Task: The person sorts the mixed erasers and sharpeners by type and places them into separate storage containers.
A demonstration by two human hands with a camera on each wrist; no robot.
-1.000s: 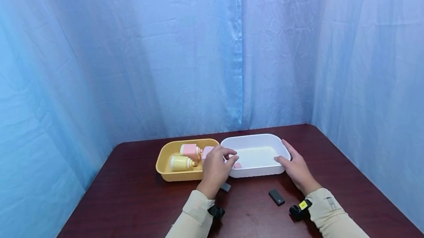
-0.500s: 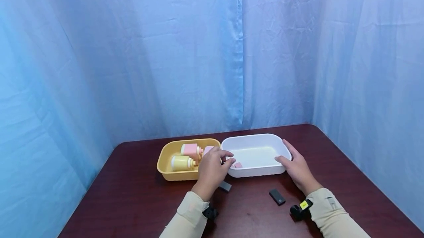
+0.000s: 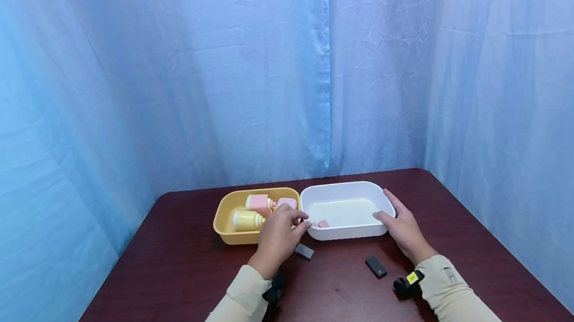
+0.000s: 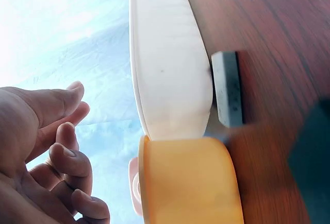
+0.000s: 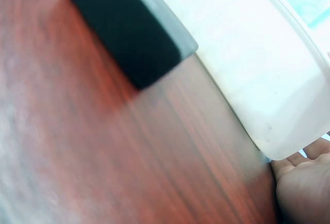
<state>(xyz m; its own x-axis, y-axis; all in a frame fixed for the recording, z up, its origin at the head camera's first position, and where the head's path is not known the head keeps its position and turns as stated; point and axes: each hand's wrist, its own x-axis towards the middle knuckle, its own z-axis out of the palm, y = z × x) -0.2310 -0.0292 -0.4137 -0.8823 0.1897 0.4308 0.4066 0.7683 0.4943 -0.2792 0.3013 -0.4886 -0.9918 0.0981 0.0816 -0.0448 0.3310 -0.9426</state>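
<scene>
Our right hand (image 3: 405,230) grips the right end of the white oblong plastic tray (image 3: 347,233) on the dark-red table (image 3: 193,272); our left hand (image 3: 279,235), loosely curled around nothing visible, hovers by its left. Pulling it nearer could knock the dark-grey rectangular block (image 3: 375,266) in front.

White tray (image 3: 347,233) beside yellow tray (image 3: 239,238)
</scene>
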